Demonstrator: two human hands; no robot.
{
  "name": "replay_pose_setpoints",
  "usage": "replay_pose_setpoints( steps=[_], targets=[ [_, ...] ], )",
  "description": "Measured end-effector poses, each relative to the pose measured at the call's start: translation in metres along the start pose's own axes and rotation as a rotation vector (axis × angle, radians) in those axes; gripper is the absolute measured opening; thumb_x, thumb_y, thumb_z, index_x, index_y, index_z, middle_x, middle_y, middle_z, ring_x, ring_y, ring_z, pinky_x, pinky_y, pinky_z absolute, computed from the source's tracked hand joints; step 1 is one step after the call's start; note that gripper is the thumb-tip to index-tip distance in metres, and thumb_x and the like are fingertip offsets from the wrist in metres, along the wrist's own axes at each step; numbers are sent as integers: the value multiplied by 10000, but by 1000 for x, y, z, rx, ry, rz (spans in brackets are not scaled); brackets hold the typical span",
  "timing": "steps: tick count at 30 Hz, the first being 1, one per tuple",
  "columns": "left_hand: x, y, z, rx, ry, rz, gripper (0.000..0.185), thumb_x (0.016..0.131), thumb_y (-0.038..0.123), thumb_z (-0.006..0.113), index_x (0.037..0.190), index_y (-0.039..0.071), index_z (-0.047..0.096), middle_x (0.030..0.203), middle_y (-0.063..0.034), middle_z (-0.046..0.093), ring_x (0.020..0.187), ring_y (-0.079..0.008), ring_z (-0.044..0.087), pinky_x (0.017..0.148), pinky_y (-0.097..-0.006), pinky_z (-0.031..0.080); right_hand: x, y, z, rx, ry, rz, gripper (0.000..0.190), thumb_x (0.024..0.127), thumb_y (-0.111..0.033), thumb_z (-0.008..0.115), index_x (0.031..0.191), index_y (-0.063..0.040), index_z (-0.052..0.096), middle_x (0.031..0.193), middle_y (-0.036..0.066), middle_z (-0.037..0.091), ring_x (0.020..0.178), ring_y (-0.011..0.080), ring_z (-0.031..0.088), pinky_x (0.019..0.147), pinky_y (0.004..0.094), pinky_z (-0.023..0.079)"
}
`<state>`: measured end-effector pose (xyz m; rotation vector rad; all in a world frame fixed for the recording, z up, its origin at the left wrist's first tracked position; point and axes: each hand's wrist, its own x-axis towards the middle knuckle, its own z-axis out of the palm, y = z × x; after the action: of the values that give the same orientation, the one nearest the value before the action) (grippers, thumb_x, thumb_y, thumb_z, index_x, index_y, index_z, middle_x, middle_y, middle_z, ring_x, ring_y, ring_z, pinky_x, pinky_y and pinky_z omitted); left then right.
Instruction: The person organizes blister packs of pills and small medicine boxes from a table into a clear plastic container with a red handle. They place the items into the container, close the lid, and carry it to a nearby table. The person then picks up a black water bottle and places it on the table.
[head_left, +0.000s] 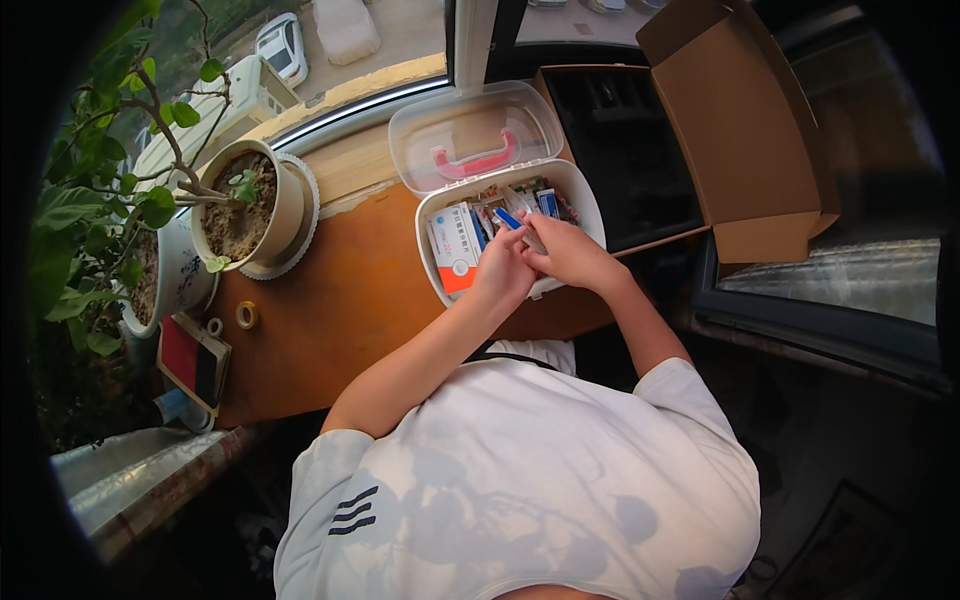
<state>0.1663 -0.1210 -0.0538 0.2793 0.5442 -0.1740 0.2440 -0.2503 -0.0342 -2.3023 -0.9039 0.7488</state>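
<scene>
A white plastic storage box (587, 187) stands in front of me, its clear lid (420, 124) with a pink handle (480, 161) tipped back towards the window. My left hand (508, 264) and my right hand (570, 251) meet over the box. Between them is a slim item with a blue end (508, 218) and a clear or silvery part, gripped by my right fingers. Whether my left fingers also hold it is hidden. Beside my left hand a white-and-orange medicine carton (453, 247) lies in the box. Several small packets fill the far side, among them a blue-and-white pack (547, 202).
Right of the box is an open cardboard box (735, 150) with a black insert (630, 150). On the left of the wooden tabletop (330, 300) are potted plants (289, 202), a tape roll (247, 315) and a red-and-black notebook-like object (196, 360). A window frame (471, 45) borders the far side.
</scene>
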Motion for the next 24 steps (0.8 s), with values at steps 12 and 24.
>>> replay_pose_setpoints(
  steps=[12,24],
  targets=[
    [-100,72,-67,135,-83,-120,537,1033,157,497,1509,-23,325,1519,-231,421,1413,-335,435,1189,-443,368,5,-7,-27,-899,114,-36,116,840,-83,691,941,-89,636,829,78,691,746,233,723,600,341,543],
    [-195,140,-140,471,172,376,445,1038,210,478,1428,-3,456,1348,-163,578,1258,-292,565,1109,-446,425,48,-6,-13,-894,239,-262,145,796,-60,688,905,-97,601,817,56,648,819,226,679,763,359,511]
  ],
)
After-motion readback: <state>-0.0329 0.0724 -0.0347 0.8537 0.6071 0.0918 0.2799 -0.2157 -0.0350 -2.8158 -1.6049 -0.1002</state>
